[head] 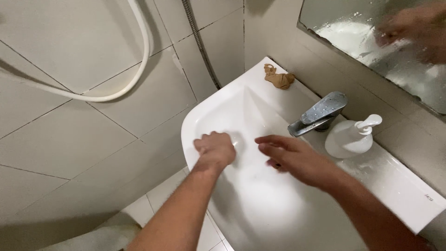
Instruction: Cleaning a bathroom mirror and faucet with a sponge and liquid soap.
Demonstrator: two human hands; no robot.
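Observation:
A white washbasin hangs on a tiled wall, and both my hands are over its bowl. My left hand is curled into a fist, knuckles up, pressed near the left inner side of the bowl. Whether it holds something I cannot see. My right hand hovers flat over the middle of the bowl, fingers stretched to the left and slightly blurred, just below the spout of a chrome lever tap.
A white pump soap bottle stands on the basin ledge right of the tap. A crumpled tan rag lies at the basin's far corner. A mirror hangs above. A white hose and a metal hose run down the tiled wall.

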